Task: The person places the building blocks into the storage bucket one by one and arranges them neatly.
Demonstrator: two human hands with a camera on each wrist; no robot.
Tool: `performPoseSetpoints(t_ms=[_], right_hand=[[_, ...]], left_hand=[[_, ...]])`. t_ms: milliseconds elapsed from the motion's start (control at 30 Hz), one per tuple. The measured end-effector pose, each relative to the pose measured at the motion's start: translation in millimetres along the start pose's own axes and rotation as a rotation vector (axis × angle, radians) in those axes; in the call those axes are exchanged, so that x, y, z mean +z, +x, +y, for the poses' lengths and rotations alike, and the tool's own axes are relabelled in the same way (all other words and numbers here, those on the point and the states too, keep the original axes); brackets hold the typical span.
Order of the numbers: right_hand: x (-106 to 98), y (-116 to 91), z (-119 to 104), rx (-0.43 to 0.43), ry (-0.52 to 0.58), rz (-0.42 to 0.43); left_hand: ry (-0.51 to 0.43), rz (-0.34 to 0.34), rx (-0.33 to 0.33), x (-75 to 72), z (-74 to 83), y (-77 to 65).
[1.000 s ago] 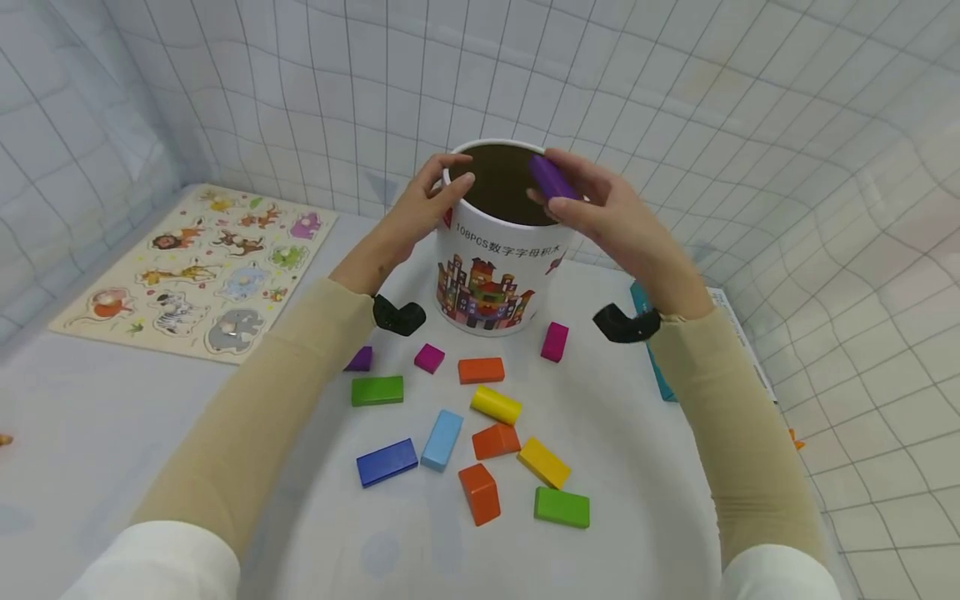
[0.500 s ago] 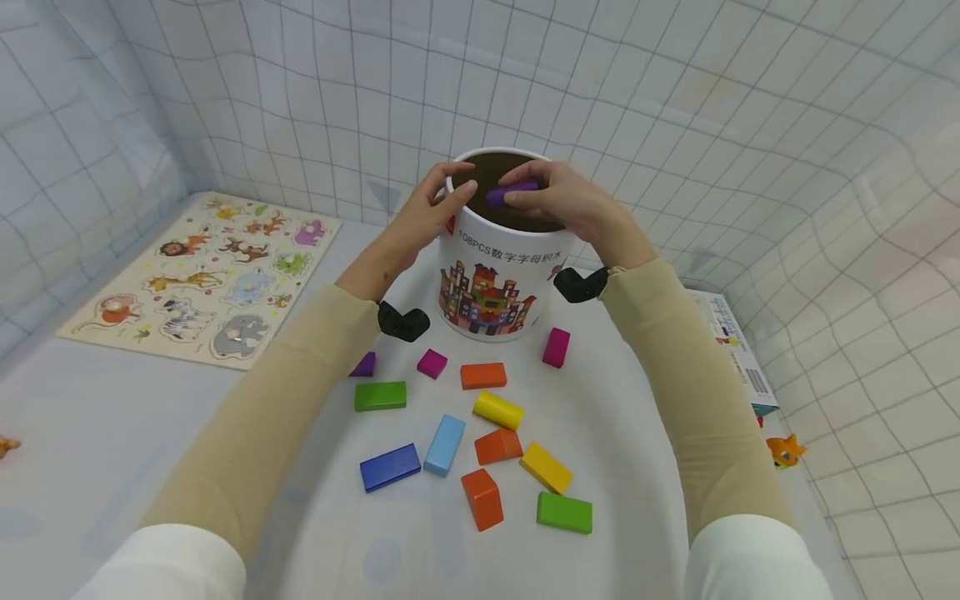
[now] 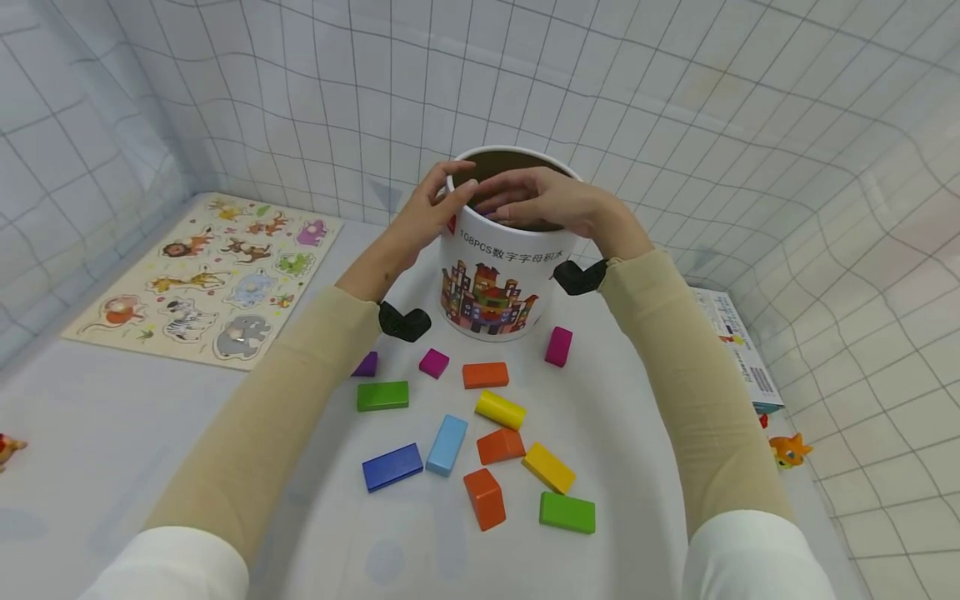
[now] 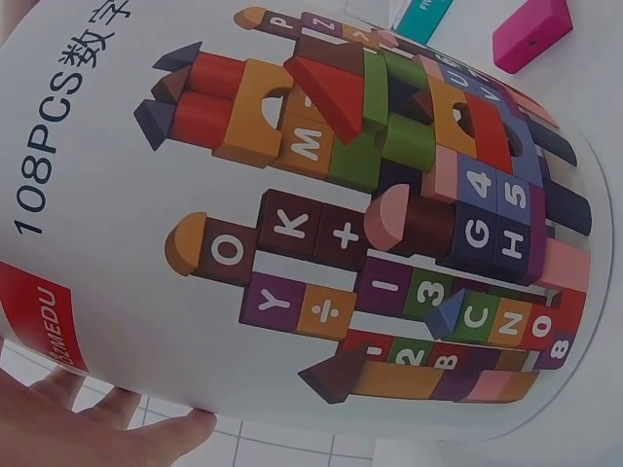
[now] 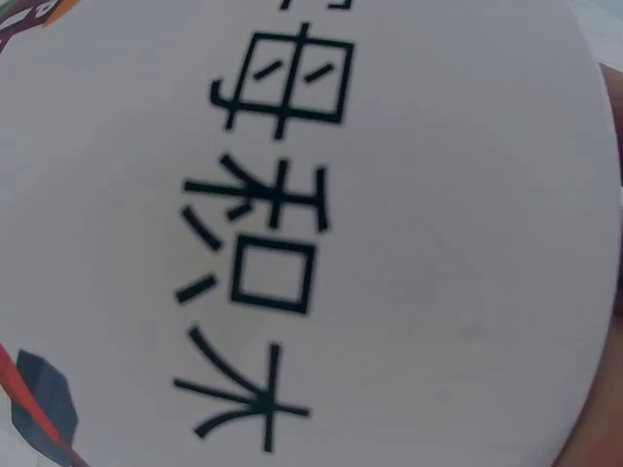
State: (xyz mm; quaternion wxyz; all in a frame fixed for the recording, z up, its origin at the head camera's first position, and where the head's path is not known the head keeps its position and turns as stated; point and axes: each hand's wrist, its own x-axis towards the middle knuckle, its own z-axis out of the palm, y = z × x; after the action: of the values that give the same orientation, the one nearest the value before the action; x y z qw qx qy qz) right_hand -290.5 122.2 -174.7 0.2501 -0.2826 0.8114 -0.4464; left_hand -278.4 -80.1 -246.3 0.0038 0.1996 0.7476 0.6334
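Observation:
A white bucket printed with colourful blocks stands upright at the back. My left hand holds its left rim, thumb and forefinger over the edge; in the left wrist view, fingers lie beside the outer wall. My right hand reaches over the near rim into the opening. A sliver of purple block shows by its fingers; whether they still hold it is hidden. The right wrist view is filled by the bucket wall. In front lie loose blocks, including a yellow cylinder and blue block.
An animal puzzle board lies at the left. At the right are a printed box and a small orange toy figure. A magenta block lies just before the bucket. Gridded white cloth rises behind.
My right hand has moved left from the bucket's right rim and down into the opening with the purple block, which is now almost hidden. The left hand stays on the rim.

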Motion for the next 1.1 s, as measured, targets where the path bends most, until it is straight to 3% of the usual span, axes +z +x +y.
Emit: performPoseSetpoints(t_ms=[133,233,367,467,567,667,767,833,933,1100], right_hand=[[4,-7,-1,-0.094,0.183,0.113],[12,-26,-2,-0.207,0.322,0.244],[34,-68,12,-0.362,0.334,0.318],[56,-97,39,-0.406,0.276,0.261],[81,-111,72,-0.331,0.230,0.160],[106,-113,103,-0.161,0.169,0.083],[129,-110,124,0.004,0.091,0.055],[142,-109,133,0.070,0.051,0.058],[155,-108,143,0.105,-0.004,0.065],[166,-109,147,0.078,-0.117,0.065]], left_hand=[[0.001,0.011,-0.004,-1.5,0.2,0.5],[0.006,0.025,-0.016,-2.7,0.5,-0.2],[0.018,0.030,-0.031,-3.6,2.0,-2.6],[0.024,0.032,-0.032,-4.8,4.1,-3.5],[0.028,0.039,-0.033,-6.7,6.2,-3.2],[0.027,0.043,-0.035,-8.3,7.0,-3.1],[0.020,0.039,-0.038,-8.8,5.9,-3.8],[0.013,0.034,-0.038,-8.0,3.8,-4.5],[0.004,0.028,-0.036,-5.8,0.3,-5.5],[0.008,0.024,-0.029,-2.5,-1.1,-6.6]])
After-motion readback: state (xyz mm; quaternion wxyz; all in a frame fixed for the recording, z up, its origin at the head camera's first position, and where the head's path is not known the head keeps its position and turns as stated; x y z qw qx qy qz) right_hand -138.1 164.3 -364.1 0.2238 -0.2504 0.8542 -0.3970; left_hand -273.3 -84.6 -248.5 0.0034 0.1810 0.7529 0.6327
